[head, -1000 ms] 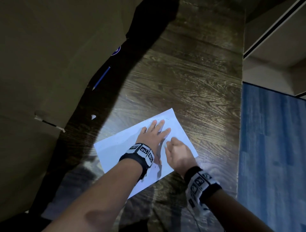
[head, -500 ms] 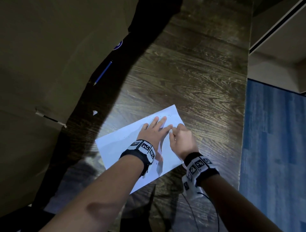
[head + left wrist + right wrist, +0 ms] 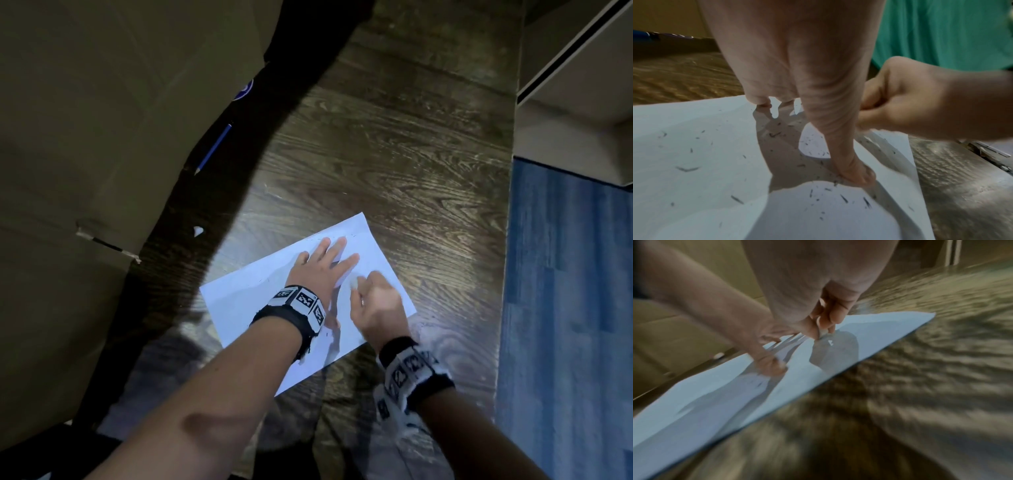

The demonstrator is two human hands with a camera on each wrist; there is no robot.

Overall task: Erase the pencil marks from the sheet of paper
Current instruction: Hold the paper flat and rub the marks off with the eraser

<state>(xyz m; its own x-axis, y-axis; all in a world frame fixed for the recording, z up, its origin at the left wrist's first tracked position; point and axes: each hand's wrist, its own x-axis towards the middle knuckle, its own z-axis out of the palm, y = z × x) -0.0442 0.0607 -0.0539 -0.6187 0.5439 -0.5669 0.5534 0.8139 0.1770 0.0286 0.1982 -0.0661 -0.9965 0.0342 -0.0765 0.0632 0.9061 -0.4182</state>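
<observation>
While the single sheet of paper (image 3: 246,301) lies flat on the dark wood-grain counter (image 3: 394,164), its long axis runs on a diagonal in the head view, from the near-left corner up toward the far-right corner. One left hand (image 3: 317,270) lies spread on the sheet, fingers straight and fanned toward the far edge, pressing it down. One right hand (image 3: 375,299) sits just beside it on the sheet's right half, fingers curled and pinching a small white eraser (image 3: 823,333) whose tip touches the paper.

From the head camera the eraser is barely a pale blur at the fingertips; the right wrist view shows it plainly, held between thumb and fingers (image 3: 833,316), though the surrounding counter there is smeared with motion blur. The left wrist view alone shows many small dark shavings (image 3: 843,198) scattered over the paper around the left thumb (image 3: 855,172), which presses down near the sheet's right edge; they are too many and too small to count. That view also shows green cloth (image 3: 945,30) behind the hands.

Only the head view shows one blue pencil (image 3: 213,149) lying well apart from the sheet at the counter's far left, tip pointing toward the near-left, beside brown cardboard (image 3: 102,120). One small white scrap (image 3: 197,231) lies between the pencil and the paper. Blue flooring (image 3: 565,308) runs along the counter's right side.
</observation>
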